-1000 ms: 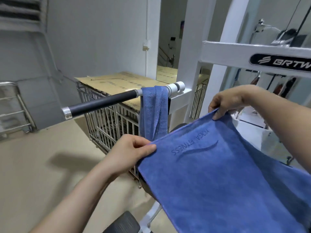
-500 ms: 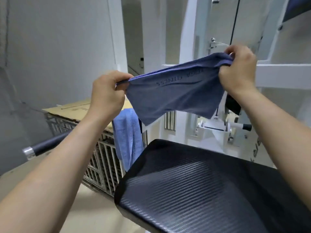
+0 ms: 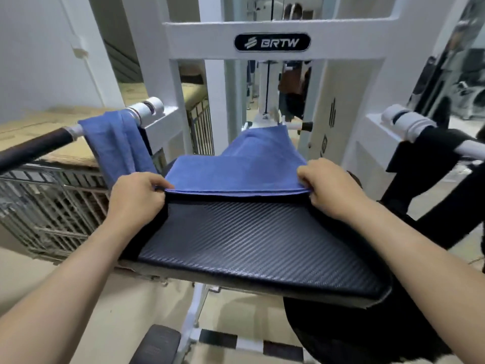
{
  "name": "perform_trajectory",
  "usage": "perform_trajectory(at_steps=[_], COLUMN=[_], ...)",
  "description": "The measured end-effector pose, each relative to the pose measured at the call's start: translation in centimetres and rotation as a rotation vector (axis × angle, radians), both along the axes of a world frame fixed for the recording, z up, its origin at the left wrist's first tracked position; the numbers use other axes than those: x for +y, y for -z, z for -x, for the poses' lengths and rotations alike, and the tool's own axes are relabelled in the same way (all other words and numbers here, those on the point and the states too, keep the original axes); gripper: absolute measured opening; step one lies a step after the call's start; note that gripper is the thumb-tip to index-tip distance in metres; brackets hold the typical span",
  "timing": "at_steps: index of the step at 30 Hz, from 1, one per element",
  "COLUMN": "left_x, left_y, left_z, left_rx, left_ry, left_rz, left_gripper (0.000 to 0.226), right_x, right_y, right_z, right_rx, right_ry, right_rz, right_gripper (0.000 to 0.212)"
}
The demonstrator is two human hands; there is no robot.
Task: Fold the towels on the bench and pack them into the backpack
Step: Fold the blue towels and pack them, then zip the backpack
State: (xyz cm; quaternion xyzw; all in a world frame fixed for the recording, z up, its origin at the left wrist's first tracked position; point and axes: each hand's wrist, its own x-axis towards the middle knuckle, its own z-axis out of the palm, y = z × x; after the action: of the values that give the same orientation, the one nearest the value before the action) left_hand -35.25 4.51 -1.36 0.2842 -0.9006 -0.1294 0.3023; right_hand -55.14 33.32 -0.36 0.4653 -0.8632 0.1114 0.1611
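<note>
- Towel lies doubled on the black worktop.
- Left hand and right hand pinch its near corners.
- Second towel hangs over a bar.

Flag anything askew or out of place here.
A second blue towel hangs bunched over the left handle bar, unfolded. The doubled towel on the bench pad humps up at its far end.

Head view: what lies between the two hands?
The near edge of the blue towel spans from left hand to right hand, each pinching a corner, over the bench pad; the head view shows it.
</note>
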Motion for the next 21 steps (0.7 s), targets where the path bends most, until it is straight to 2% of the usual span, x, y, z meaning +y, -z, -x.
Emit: perform_trajectory(at_steps=[2, 4, 9, 14, 17, 21], left_x=[0.3, 0.6, 0.7, 0.1, -0.5, -0.2], left_y=[-0.1, 0.2, 2.1, 3.1, 2.9, 2.0], left_z=[-0.9, -2.4, -6.8, -10.4, -11.8, -12.3], left_rx=[0.03, 0.078, 0.163, 0.146, 0.037, -0.02], left_ry=[0.005, 0.026, 0.169, 0.295, 0.368, 0.566], left_rz=[-0.038, -0.103, -0.239, -0.217, -0.111, 0.029], left_gripper=[0.027, 0.027, 0.038, 0.039, 0.034, 0.015], right_x=[0.7, 1.5, 3.6, 4.6, 4.8, 3.4], right_y=[1.0, 1.9, 3.0, 3.5, 2.9, 2.2], right_z=[-1.9, -4.1, -9.4, -13.7, -16.4, -18.9], right_rx=[0.144, 0.21, 0.221, 0.107, 0.015, 0.032], right_ry=[-0.028, -0.019, 0.03, 0.08, 0.157, 0.108], right_rz=[-0.012, -0.011, 0.039, 0.033, -0.04, -0.018], right_gripper=[0.032, 0.033, 0.04, 0.041, 0.023, 0.015])
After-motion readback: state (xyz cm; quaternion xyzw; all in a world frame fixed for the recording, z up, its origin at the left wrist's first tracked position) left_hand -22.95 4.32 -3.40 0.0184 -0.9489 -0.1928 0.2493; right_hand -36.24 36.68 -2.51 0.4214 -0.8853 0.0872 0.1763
